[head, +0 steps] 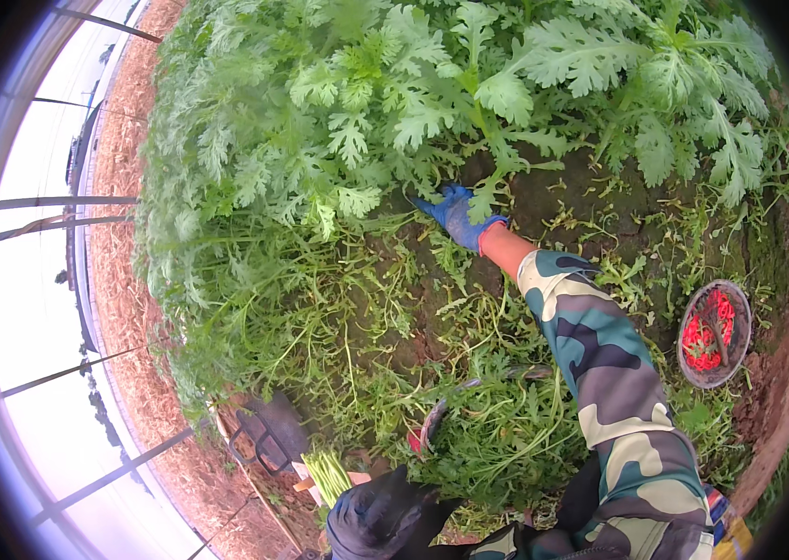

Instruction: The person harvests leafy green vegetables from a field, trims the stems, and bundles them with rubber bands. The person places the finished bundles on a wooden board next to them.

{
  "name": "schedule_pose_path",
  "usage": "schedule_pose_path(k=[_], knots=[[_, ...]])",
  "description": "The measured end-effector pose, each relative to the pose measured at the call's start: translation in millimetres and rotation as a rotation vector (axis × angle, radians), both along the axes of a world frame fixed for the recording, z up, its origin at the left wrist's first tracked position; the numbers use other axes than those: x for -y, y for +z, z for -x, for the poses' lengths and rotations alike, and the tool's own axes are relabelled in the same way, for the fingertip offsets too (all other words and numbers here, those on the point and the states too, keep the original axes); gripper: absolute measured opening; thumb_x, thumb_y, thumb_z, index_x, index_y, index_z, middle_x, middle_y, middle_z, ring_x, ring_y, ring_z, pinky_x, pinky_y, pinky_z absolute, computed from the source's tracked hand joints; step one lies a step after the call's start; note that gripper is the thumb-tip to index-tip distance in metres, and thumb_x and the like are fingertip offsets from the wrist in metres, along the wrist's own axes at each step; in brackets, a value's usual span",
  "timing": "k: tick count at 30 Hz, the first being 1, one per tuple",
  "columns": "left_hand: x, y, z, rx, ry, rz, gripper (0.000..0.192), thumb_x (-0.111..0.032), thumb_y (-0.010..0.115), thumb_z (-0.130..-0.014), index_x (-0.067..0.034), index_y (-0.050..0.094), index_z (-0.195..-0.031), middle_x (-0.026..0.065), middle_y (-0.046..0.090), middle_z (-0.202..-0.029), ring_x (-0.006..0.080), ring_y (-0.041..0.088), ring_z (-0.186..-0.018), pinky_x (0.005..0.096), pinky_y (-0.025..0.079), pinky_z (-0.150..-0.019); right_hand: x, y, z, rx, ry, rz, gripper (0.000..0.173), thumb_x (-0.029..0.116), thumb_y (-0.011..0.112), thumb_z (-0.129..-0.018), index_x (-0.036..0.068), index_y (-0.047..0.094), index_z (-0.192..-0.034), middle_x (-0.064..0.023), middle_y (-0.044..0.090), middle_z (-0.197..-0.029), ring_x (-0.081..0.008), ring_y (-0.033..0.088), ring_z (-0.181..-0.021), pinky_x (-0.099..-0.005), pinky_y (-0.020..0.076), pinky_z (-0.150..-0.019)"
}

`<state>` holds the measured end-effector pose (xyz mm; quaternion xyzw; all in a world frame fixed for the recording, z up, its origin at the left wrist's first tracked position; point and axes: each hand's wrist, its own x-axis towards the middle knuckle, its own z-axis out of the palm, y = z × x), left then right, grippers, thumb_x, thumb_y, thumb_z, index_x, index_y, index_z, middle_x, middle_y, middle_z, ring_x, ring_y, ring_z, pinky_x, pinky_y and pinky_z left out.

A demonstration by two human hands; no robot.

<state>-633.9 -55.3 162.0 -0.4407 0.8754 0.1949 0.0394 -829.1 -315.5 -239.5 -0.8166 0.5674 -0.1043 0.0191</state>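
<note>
My right hand (461,218), in a blue glove with a red cuff, reaches to the base of tall leafy greens (394,105) with lobed leaves. Its fingers point left among low stems, and a leaf crosses the glove. Foliage hides whether anything is in its grip. At the bottom edge, a dark blue-grey rounded form (370,521) could be my left hand in a glove or a knee; the picture does not settle it. Just above it lies a bundle of pale green stems (326,476). Loose cut greens (506,441) are heaped below my right forearm.
A round bowl (741,350) at the right holds red bands (706,344) and a brown stick-like piece. A curved dark object with a red end (422,439) lies partly under the greens. A black handled container (275,430) stands lower left. Straw-covered ground (121,245) and greenhouse film (23,294) run along the left.
</note>
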Motion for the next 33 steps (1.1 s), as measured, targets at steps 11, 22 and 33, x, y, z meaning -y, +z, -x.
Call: schedule_pose_path(k=[11,22,33], knots=[[-17.4,5.8,-2.9,-0.021,0.22,-0.017,0.051,-0.025,0.076,-0.073,-0.01,0.062,-0.12,0.0142,0.062,-0.119,0.0339,0.061,-0.099,0.0435,0.05,-0.081,-101.0,75.1,77.4,0.745,-0.093,-0.774,0.055,0.046,0.043,-0.097,-0.007,0.058,-0.097,-0.0288,0.061,-0.074,-0.0443,0.06,-0.077,-0.0462,0.0493,-0.075],[-32.8,5.1,28.0,-0.017,0.123,-0.035,0.048,-0.011,0.074,-0.077,-0.008,0.059,-0.122,0.0141,0.064,-0.114,0.0325,0.063,-0.097,0.0391,0.052,-0.081,-269.4,181.3,69.1,0.872,0.663,-0.307,0.048,0.023,0.071,-0.081,0.006,0.053,-0.122,-0.0161,0.061,-0.096,-0.0309,0.062,-0.085,-0.0403,0.0516,-0.08],[-23.6,-17.2,28.4,-0.002,0.145,-0.007,0.034,-0.011,0.073,-0.079,-0.008,0.063,-0.112,0.0143,0.065,-0.104,0.0332,0.064,-0.091,0.0394,0.053,-0.075,-89.5,4.4,243.7,0.738,-0.763,0.249,0.051,0.014,0.069,-0.082,0.003,0.048,-0.127,-0.02,0.065,-0.099,-0.0357,0.064,-0.087,-0.0429,0.0514,-0.081]])
